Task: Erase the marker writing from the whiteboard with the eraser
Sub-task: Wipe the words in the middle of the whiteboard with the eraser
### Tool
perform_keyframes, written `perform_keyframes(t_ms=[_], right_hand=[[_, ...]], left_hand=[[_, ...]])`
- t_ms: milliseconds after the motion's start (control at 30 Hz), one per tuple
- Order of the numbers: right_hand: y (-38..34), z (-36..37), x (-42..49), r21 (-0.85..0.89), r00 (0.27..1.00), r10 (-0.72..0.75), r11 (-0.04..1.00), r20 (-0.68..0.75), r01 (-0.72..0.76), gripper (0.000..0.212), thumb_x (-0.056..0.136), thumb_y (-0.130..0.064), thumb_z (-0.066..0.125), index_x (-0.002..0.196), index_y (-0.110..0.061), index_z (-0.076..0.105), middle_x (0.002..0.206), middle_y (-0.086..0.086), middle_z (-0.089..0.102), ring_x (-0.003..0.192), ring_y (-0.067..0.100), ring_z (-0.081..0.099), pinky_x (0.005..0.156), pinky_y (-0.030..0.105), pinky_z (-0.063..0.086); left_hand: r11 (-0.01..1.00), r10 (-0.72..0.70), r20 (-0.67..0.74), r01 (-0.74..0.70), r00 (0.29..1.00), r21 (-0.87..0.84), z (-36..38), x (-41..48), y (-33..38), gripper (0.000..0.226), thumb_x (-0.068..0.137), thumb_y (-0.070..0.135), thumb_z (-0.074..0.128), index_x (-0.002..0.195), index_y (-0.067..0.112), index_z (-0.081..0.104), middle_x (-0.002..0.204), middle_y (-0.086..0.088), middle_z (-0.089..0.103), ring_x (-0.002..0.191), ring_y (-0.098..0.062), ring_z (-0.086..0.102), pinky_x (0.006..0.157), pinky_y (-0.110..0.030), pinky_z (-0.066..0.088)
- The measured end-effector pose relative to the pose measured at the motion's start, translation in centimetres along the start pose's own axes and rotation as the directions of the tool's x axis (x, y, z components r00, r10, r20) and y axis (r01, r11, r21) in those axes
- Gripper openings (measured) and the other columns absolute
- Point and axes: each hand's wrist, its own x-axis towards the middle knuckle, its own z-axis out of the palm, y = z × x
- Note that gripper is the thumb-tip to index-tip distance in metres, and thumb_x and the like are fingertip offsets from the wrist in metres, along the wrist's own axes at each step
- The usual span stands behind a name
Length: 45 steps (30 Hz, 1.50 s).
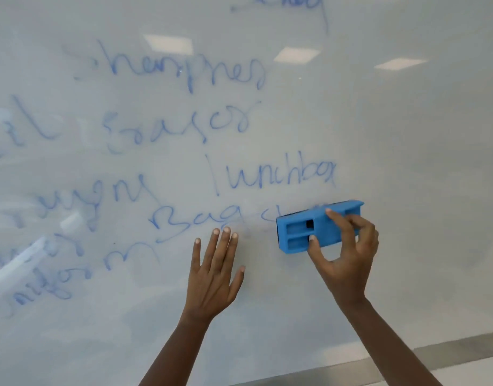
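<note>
A whiteboard fills the view, covered on its left and middle with several words in blue marker writing. My right hand grips a blue eraser by its back, thumb below and fingers on top. The eraser lies flat against the board over the right end of the word that starts "Bag", hiding its last letters. My left hand rests flat on the board with fingers spread, just left of the eraser and below that word.
A grey metal frame runs along the board's bottom edge at the lower right. The board's right half carries no writing. Ceiling lights reflect in the upper part of the board.
</note>
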Motion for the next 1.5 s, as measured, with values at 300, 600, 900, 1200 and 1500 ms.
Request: perform_keyframes(t_ms=[300, 600, 900, 1200, 1500], right_hand=[[-7.6, 1.5, 16.7, 0.026, 0.977, -0.138, 0.989, -0.163, 0.144, 0.045, 0.079, -0.034, 0.058, 0.118, -0.011, 0.06, 0.102, 0.024, 0.052, 0.097, 0.034, 0.051, 0.089, 0.044, 0.043], [-13.7, 4.4, 25.1, -0.033, 0.982, -0.172, 0.985, -0.075, 0.169, 0.043, 0.083, -0.039, 0.055, 0.123, -0.023, 0.053, 0.112, 0.015, 0.047, 0.103, 0.026, 0.046, 0.093, 0.041, 0.037], [-15.3, 6.5, 27.1, -0.084, 0.994, -0.103, 0.991, 0.021, 0.105, 0.044, 0.089, -0.04, 0.052, 0.127, -0.018, 0.046, 0.117, 0.015, 0.042, 0.108, 0.028, 0.042, 0.088, 0.042, 0.039], [-13.5, 6.0, 26.9, -0.175, 0.954, -0.251, 0.945, 0.161, 0.278, 0.069, 0.086, -0.039, 0.061, 0.142, -0.013, 0.03, 0.126, 0.027, 0.035, 0.112, 0.039, 0.036, 0.092, 0.049, 0.042], [-12.7, 4.6, 28.4, -0.314, 0.883, -0.444, 0.825, 0.152, 0.469, 0.063, 0.071, -0.028, 0.078, 0.121, -0.002, 0.051, 0.131, 0.022, 0.042, 0.118, 0.04, 0.038, 0.088, 0.053, 0.038]], left_hand=[[0.992, -0.038, -0.186, 0.06, 0.982, 0.114, -4.2, 12.1, -7.3, 0.064, 0.093, 0.036, 0.03, 0.146, 0.01, 0.005, 0.147, -0.014, 0.018, 0.142, -0.015, -0.007, 0.114, -0.043, 0.004], [0.958, -0.089, -0.218, 0.143, 0.972, 0.247, -8.0, 19.1, -13.3, 0.062, 0.09, 0.034, 0.033, 0.139, -0.003, 0.024, 0.147, -0.02, 0.027, 0.136, -0.03, 0.023, 0.11, -0.05, 0.015], [0.937, -0.195, -0.209, 0.245, 0.958, 0.249, -9.9, 20.9, -16.8, 0.066, 0.09, 0.038, 0.028, 0.14, -0.004, 0.02, 0.148, -0.023, 0.025, 0.137, -0.031, 0.015, 0.111, -0.051, 0.016], [0.929, -0.244, -0.168, 0.28, 0.955, 0.243, -10.7, 19.8, -19.6, 0.067, 0.09, 0.039, 0.026, 0.139, -0.006, 0.021, 0.147, -0.025, 0.025, 0.136, -0.031, 0.015, 0.111, -0.049, 0.018], [0.904, -0.332, -0.215, 0.375, 0.918, 0.205, -11.3, 21.1, -22.8, 0.058, 0.092, 0.032, 0.018, 0.143, 0.003, 0.018, 0.151, -0.021, 0.018, 0.14, -0.028, 0.014, 0.112, -0.046, 0.013]])
